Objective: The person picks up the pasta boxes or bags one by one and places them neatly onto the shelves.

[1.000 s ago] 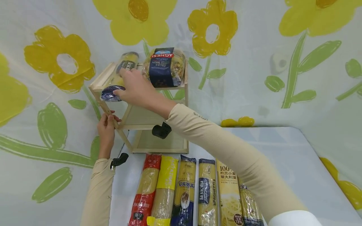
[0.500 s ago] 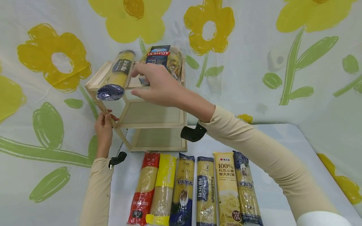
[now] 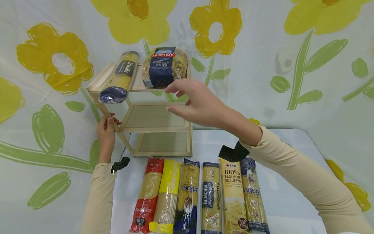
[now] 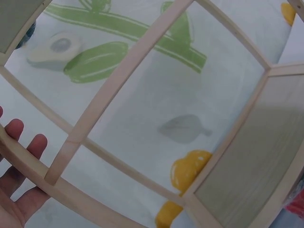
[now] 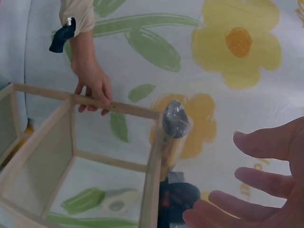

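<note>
A wooden three-tier rack (image 3: pixel 159 130) stands at the back of the table. My left hand (image 3: pixel 106 130) grips its left front post, and in the left wrist view the fingers (image 4: pixel 37 145) wrap around that wood. On the top shelf lie a spaghetti pack (image 3: pixel 122 74) with a dark blue end and, to its right, a bulging Agnesi pasta bag (image 3: pixel 163 66). My right hand (image 3: pixel 201 100) hovers in front of the rack's right side, below the Agnesi bag, thumb and fingers apart with nothing between them. In the right wrist view its spread fingers (image 5: pixel 263 183) face the rack.
Several long pasta packs lie side by side in front of the rack: a red one (image 3: pixel 147 195), a yellow one (image 3: pixel 168 195), Ankara packs (image 3: pixel 188 195), a La Sicilia one (image 3: pixel 211 198) and a cream one (image 3: pixel 233 195). Behind hangs a flower-printed cloth (image 3: pixel 251 71).
My right hand has let go of the spaghetti pack on the top shelf and drawn back to the right and down. My left hand keeps its grip on the rack post.
</note>
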